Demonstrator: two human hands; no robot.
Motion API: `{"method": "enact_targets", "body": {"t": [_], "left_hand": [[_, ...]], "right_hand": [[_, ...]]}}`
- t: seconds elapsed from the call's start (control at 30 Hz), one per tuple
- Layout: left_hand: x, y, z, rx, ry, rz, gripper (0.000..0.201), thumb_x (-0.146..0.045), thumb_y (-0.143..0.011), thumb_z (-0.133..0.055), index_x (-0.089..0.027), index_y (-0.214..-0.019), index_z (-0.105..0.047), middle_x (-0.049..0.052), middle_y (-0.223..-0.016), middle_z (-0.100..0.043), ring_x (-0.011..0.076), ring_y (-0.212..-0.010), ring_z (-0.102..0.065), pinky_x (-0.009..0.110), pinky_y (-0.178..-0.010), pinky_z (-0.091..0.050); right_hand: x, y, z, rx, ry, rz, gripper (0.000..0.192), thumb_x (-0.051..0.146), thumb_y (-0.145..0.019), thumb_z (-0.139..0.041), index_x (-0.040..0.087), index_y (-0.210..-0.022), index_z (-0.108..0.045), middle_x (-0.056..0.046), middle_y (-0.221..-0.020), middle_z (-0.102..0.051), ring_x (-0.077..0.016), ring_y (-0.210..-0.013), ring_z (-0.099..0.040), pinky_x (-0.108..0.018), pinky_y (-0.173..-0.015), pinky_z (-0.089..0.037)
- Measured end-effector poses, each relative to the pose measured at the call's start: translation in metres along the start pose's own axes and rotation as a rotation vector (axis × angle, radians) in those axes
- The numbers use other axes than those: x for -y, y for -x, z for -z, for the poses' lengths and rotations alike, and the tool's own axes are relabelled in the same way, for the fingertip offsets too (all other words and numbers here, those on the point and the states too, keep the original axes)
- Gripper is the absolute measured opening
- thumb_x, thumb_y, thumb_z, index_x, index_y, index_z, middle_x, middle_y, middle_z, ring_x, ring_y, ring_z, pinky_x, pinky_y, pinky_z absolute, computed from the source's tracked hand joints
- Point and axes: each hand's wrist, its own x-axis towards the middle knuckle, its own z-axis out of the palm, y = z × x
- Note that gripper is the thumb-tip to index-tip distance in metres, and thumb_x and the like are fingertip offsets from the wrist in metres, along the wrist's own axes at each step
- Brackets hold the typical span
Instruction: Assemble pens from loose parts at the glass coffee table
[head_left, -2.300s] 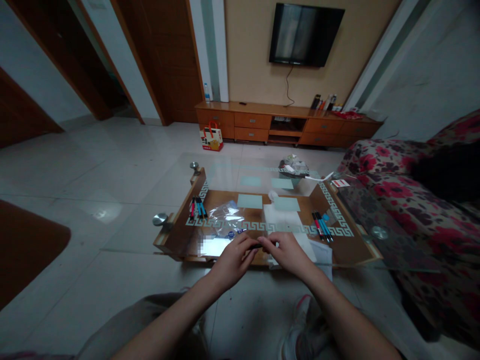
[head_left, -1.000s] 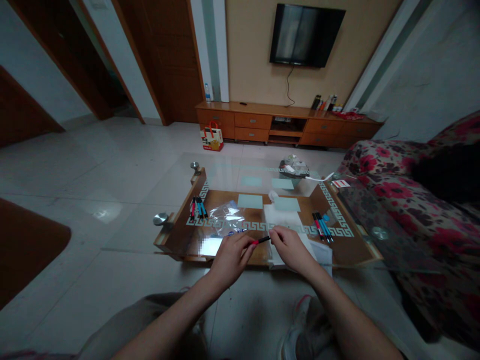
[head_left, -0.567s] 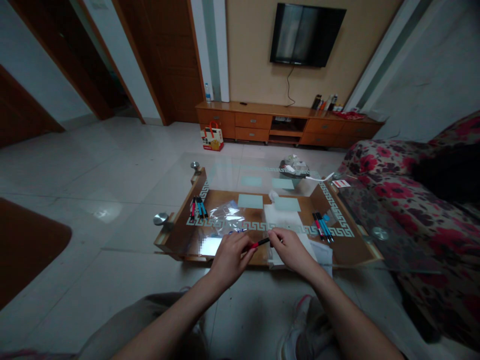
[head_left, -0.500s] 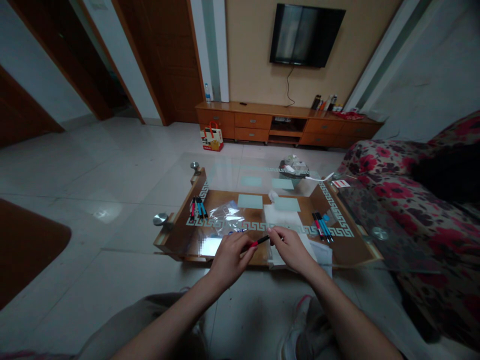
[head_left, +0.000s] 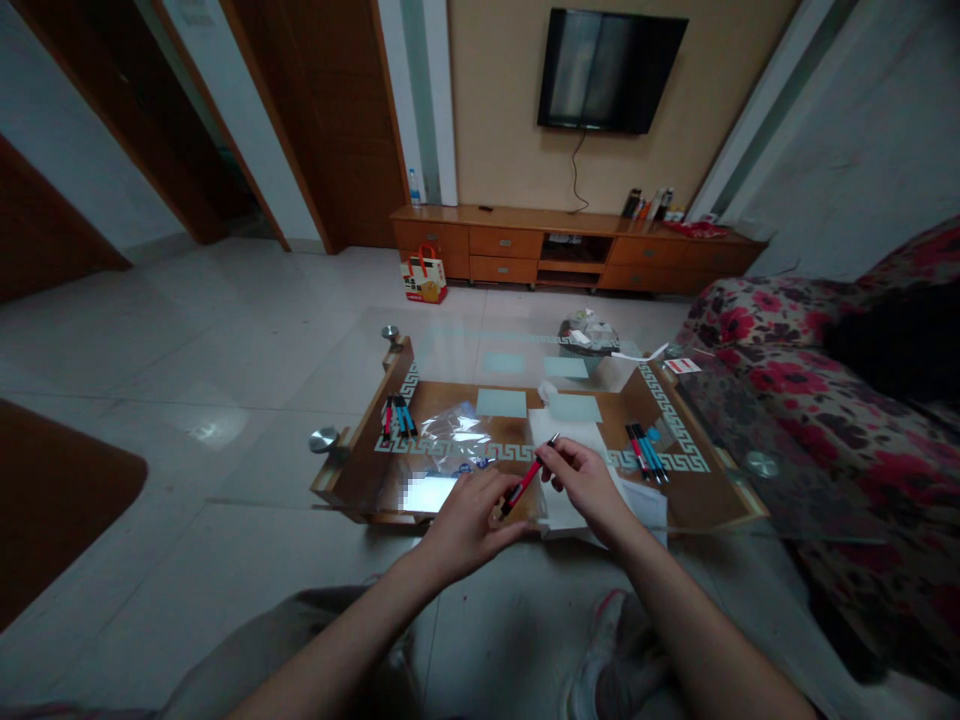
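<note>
Pinching the red pen [head_left: 525, 479] at both ends, left hand [head_left: 469, 520] and right hand [head_left: 589, 485] are holding it tilted at frame centre. White paper [head_left: 570, 470] is lying beneath, presumably as a working surface, on the glass table [head_left: 720, 500].

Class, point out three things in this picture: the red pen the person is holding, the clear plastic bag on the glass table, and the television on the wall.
red pen [head_left: 525, 482], head view, middle of its red barrel.
clear plastic bag [head_left: 454, 432], head view, crinkled centre.
television [head_left: 609, 68], head view, middle of the dark screen.

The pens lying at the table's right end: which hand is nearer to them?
Right. The right hand, gripping the red pen, sits just left of the pens; the left hand is farther left, at the red pen's lower end.
</note>
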Motion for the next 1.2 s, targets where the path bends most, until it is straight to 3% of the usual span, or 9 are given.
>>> {"method": "enact_targets", "body": {"t": [0.13,0.3,0.47,0.8,0.97,1.2], "left_hand": [[0.001,0.001,0.002,0.062,-0.073,-0.069,0.05,-0.051,-0.083,-0.069,-0.024,-0.123,-0.057,0.008,-0.111,-0.067,0.0257,-0.103,-0.059,0.037,-0.088,-0.042],[0.002,0.001,0.002,0.055,-0.118,-0.108,0.053,-0.063,-0.076,-0.069,-0.022,-0.109,-0.062,0.009,-0.103,-0.067,0.0269,-0.099,-0.06,0.038,-0.087,-0.041],[0.0,0.0,0.001,0.076,-0.061,-0.091,0.047,-0.061,-0.07,-0.075,-0.023,-0.095,-0.064,0.007,-0.102,-0.067,0.0264,-0.1,-0.061,0.035,-0.085,-0.043],[0.001,-0.001,0.006,0.1,0.006,-0.087,0.047,-0.061,-0.071,-0.075,-0.023,-0.096,-0.065,0.006,-0.091,-0.068,0.0258,-0.091,-0.062,0.033,-0.083,-0.045],[0.0,-0.001,0.004,0.1,0.032,-0.056,0.046,-0.055,-0.072,-0.077,-0.023,-0.102,-0.065,0.004,-0.092,-0.069,0.0227,-0.086,-0.062,0.03,-0.074,-0.045],[-0.008,-0.003,-0.007,0.09,-0.028,-0.067,0.055,-0.049,-0.069,-0.081,-0.024,-0.113,-0.062,0.004,-0.097,-0.069,0.0231,-0.087,-0.063,0.032,-0.077,-0.045]], "right_hand": [[0.0,0.0,0.001,0.005,-0.023,-0.013,0.04,0.057,-0.087,-0.058,0.019,-0.075,-0.057,0.003,-0.063,-0.053,-0.0125,-0.058,-0.046,-0.024,-0.054,-0.035],[0.002,0.003,-0.003,0.08,-0.017,-0.024,0.041,0.057,-0.087,-0.058,0.019,-0.074,-0.057,0.003,-0.062,-0.05,-0.0121,-0.058,-0.045,-0.024,-0.054,-0.034],[0.002,0.004,-0.004,0.138,-0.019,-0.023,0.038,0.055,-0.087,-0.059,0.018,-0.076,-0.059,0.003,-0.064,-0.051,-0.0118,-0.059,-0.045,-0.023,-0.054,-0.033],[0.001,0.005,-0.005,0.111,-0.014,-0.017,0.039,0.056,-0.087,-0.059,0.018,-0.078,-0.059,0.003,-0.065,-0.054,-0.0118,-0.057,-0.045,-0.024,-0.053,-0.034],[-0.001,0.005,-0.01,0.075,-0.054,-0.015,0.04,0.058,-0.085,-0.06,0.018,-0.079,-0.058,0.003,-0.064,-0.053,-0.0119,-0.058,-0.047,-0.023,-0.052,-0.034],[-0.003,0.026,-0.008,0.1,-0.132,-0.079,0.051,0.049,-0.078,-0.071,0.022,-0.119,-0.057,-0.002,-0.086,-0.064,-0.0151,-0.072,-0.06,-0.023,-0.056,-0.044]]}}
